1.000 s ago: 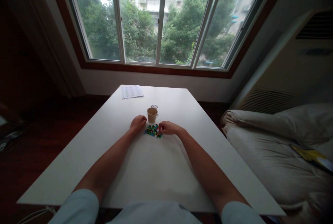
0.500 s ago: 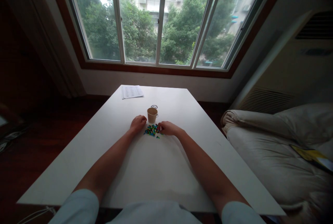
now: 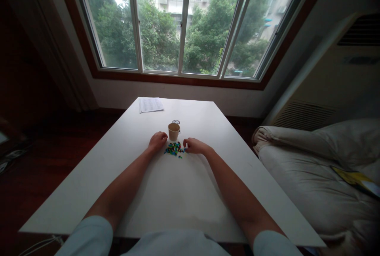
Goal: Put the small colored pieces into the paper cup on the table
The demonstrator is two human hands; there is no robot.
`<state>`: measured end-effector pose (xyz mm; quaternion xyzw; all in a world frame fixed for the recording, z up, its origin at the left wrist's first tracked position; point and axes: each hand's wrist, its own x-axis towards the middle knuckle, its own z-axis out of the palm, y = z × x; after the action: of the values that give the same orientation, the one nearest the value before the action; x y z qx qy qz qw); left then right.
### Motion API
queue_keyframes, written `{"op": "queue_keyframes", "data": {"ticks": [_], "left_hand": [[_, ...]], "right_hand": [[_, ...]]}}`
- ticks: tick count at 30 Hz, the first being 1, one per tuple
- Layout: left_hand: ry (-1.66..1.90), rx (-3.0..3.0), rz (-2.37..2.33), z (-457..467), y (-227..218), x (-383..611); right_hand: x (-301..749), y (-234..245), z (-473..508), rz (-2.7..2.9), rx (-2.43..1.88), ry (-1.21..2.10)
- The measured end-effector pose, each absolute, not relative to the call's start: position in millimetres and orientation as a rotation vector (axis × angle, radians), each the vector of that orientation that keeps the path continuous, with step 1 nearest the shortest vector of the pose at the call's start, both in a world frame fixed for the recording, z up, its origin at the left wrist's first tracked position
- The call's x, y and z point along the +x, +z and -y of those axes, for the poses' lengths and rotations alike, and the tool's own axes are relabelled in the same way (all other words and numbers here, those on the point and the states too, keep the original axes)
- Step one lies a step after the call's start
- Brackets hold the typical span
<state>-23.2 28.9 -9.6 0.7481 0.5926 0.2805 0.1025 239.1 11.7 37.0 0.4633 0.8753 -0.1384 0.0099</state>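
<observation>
A heap of small colourful pieces (image 3: 173, 148), mostly green, blue and yellow, lies on the white table (image 3: 178, 192). Just behind it stands a brown paper cup (image 3: 173, 132), upright, its mouth facing up. My left hand (image 3: 158, 140) rests on the table left of the heap and cup, its fingers curled together; anything inside them is hidden. To the right of the heap is my right hand (image 3: 195, 146), fingers bent and drawn together, tips beside a few stray pieces. Whatever it pinches is too small to make out.
Behind the cup lies a small dark ring-shaped item (image 3: 176, 121). Sheets of paper (image 3: 151, 104) lie at the table's far left corner. A padded beige seat (image 3: 297, 169) stands along the right side, and a window (image 3: 181, 30) is beyond the table.
My right hand has drawn back slightly to the right, away from the heap, uncovering pieces at its right edge. My left hand and the cup have stayed put.
</observation>
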Motion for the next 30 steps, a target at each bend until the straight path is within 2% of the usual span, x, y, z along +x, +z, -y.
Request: {"op": "queue_keyframes", "data": {"ticks": [30], "left_hand": [[0.82, 2.228, -1.745, -30, -10, -23]], "right_hand": [[228, 28, -10, -2.767, 1.62, -0.27]]}}
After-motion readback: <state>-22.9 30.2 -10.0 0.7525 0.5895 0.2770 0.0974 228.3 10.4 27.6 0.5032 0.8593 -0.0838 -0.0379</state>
